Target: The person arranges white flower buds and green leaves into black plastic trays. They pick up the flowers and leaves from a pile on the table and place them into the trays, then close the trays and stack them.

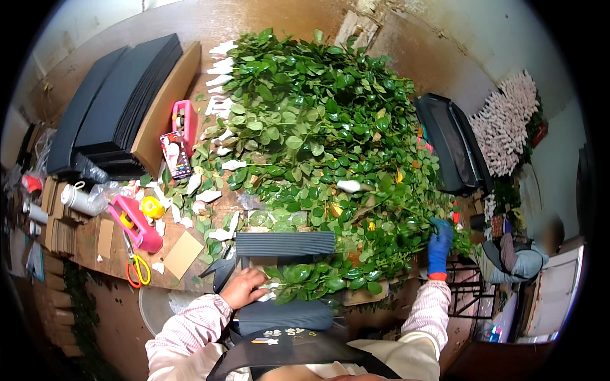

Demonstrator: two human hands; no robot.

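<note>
My bare left hand is at the near edge of the table. Its bent fingers close on the white-sleeved head of a leafy stem, which looks like a rose. That stem's green leaves stretch to the right in front of a dark ribbed board. My right hand, in a blue glove, is at the right edge of the foliage. Its fingers point away from me and touch leaves, with no stem plainly in them. A large bed of leafy stems covers the table, white-sleeved heads to the left.
Left on the table are stacked black sheets, two pink tape dispensers, scissors, a cardboard piece and a white bottle. A black bin-like object stands right. Farther right, another person sits near bundled white-headed stems.
</note>
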